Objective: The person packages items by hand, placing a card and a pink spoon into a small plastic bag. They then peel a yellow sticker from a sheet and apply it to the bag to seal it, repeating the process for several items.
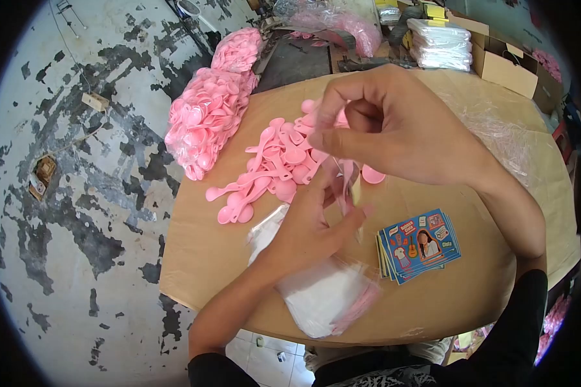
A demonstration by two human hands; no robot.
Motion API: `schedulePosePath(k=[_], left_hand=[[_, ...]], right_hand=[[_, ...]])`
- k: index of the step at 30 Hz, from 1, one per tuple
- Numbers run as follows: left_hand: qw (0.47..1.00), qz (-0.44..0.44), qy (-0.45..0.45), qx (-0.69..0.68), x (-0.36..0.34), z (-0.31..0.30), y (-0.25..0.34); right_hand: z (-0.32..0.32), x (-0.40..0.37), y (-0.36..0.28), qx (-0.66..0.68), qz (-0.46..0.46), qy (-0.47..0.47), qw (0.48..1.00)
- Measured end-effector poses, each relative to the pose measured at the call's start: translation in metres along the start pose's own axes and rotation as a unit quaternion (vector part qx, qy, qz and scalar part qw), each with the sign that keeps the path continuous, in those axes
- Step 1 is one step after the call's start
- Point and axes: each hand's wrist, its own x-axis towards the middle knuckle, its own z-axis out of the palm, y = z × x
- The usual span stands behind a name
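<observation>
My left hand [310, 229] is closed around a small clear plastic bag [348, 184] with something pink inside, probably a spoon; blur hides its details. Just above it, my right hand [400, 129] is curled with thumb and forefinger pinched together, and whatever sits between the fingertips cannot be made out. Behind both hands spreads a heap of pink plastic spoons [271, 164]. Beneath my left forearm lies a pile of clear and white plastic bags [319, 300]. To the right of it rests a stack of blue printed cards [423, 245].
Large clear bags full of pink spoons [206, 119] stand at the table's left edge. Brown paper covers the table [200, 258]. Packs of plastic bags [439, 45] and an open cardboard box [507, 68] are at the back right. Loose clear film [503, 138] lies on the right.
</observation>
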Motion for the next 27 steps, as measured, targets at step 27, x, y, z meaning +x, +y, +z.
schedulePosePath(k=[27], left_hand=[[0.981, 0.008, 0.084, -0.174, 0.000, -0.016, 0.011]], right_hand=[[0.022, 0.022, 0.039, -0.357, -0.391, 0.159, 0.833]])
